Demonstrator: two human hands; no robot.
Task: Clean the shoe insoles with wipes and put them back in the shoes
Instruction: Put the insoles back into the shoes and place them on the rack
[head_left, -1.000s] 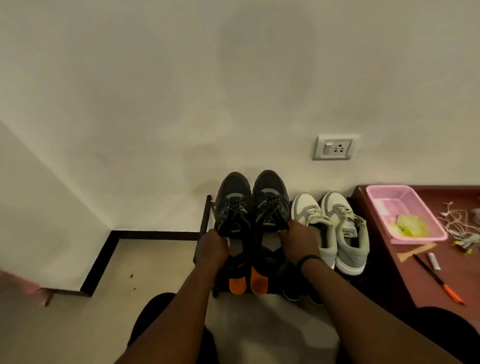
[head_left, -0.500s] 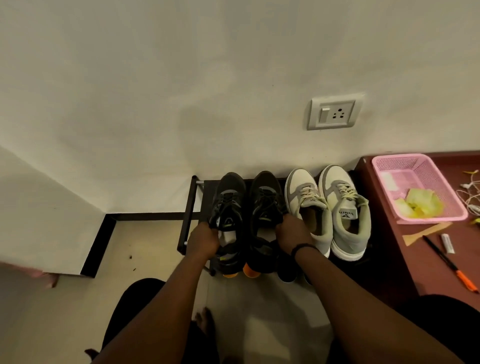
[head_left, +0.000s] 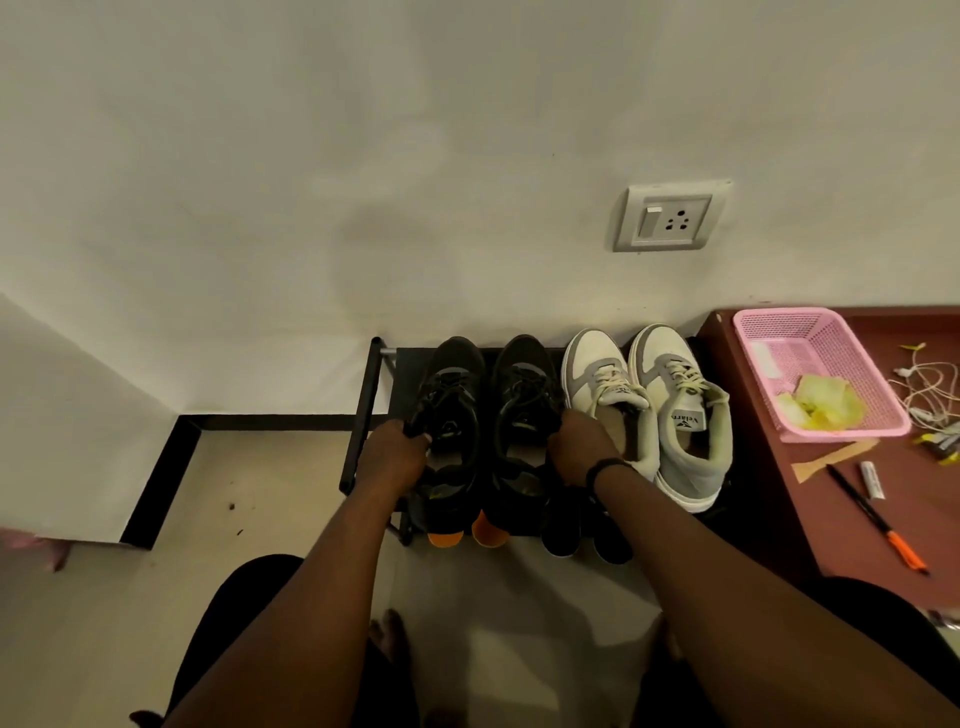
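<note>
Two black sneakers stand side by side on the top of a black shoe rack (head_left: 363, 410) against the wall. My left hand (head_left: 392, 454) grips the left black sneaker (head_left: 452, 400) at its collar. My right hand (head_left: 579, 449) grips the right black sneaker (head_left: 522, 400) at its collar. A pair of white and grey sneakers (head_left: 649, 395) sits to their right on the same rack. A crumpled yellow-green wipe (head_left: 826, 402) lies in a pink basket (head_left: 779, 332). I cannot see the insoles inside the black sneakers.
A dark red table (head_left: 883, 519) stands at the right with the basket, white cables (head_left: 930, 384), a pen with an orange cap (head_left: 878, 519) and a small white tube (head_left: 871, 479). Orange-heeled shoes (head_left: 467, 535) and dark shoes (head_left: 582, 530) sit on the lower shelf. A wall socket (head_left: 670, 218) is above.
Both hands have lowered the black sneakers from in front of the rack onto its top shelf, next to the white pair. The view has tilted down.
</note>
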